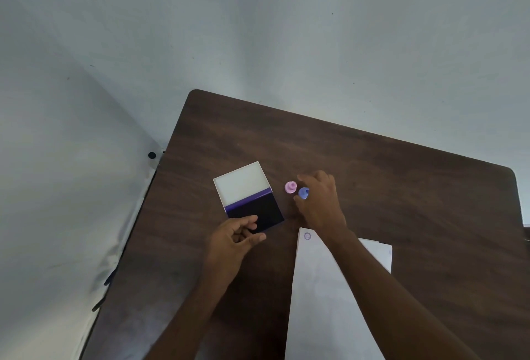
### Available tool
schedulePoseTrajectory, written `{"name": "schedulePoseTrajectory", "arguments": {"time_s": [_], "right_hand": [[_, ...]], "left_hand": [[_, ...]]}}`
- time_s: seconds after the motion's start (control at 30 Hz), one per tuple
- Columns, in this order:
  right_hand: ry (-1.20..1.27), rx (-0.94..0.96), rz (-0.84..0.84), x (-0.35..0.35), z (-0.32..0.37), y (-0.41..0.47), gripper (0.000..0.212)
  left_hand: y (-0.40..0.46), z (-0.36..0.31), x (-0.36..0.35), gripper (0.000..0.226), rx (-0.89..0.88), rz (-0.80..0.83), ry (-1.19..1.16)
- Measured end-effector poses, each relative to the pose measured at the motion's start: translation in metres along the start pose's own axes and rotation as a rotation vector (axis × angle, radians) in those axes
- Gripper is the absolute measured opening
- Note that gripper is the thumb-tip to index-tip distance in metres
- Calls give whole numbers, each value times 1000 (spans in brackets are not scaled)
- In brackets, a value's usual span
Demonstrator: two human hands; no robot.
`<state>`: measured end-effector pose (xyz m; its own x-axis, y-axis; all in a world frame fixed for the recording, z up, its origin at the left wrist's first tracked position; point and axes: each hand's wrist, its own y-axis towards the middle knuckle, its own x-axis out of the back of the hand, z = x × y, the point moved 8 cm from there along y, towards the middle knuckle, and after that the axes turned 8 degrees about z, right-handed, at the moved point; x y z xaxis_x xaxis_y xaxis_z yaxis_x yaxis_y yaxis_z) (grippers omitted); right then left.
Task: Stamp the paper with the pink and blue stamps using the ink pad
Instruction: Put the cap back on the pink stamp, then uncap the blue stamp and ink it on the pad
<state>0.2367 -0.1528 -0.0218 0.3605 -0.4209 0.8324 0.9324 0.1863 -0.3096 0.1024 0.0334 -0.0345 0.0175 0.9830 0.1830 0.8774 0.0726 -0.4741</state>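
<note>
On the dark wooden desk the ink pad lies open, its white lid folded back, and the left hand holds its near edge with curled fingers and thumb, a narrow grip. The right hand reaches past the white paper, which bears one small blue ring mark at its far corner, and its fingers close on the blue stamp. The pink stamp stands upright just beside the blue one, between it and the ink pad.

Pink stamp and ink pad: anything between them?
Nothing; only bare table separates the pink stamp from the open ink pad in the head view.
</note>
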Motion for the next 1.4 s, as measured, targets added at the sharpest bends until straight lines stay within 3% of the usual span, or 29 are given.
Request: {"name": "schedulePoseTrajectory", "arguments": {"time_s": [0.1,0.43,0.63,0.83,0.93,1.03,1.13,1.4], "right_hand": [[7,-37,18,-2,-7,-3,19],[-29,-144,17,-5,-20,-3,19],[43,-202,71,-8,-30,-3,17],[526,-256,-112,14,-37,-34,20],[937,-290,78,0,-29,-46,18],[1178,-197,249,-9,-4,-56,15],[1274,-171,331,-16,14,-65,23],[1349,-216,359,-31,24,-77,24]], "left_hand": [[-2,-2,-2,40,4,-2,-13],[-10,-14,-7,35,29,-45,-207],[-10,-16,-15,23,46,-30,-199],[-6,-29,-15,12,31,-55,-146],[-4,-44,-12,17,-33,-86,-176],[0,-52,-13,27,-62,-42,-161],[2,-55,-16,35,-81,-3,-137],[-5,-53,-7,35,-130,-46,30]]}}
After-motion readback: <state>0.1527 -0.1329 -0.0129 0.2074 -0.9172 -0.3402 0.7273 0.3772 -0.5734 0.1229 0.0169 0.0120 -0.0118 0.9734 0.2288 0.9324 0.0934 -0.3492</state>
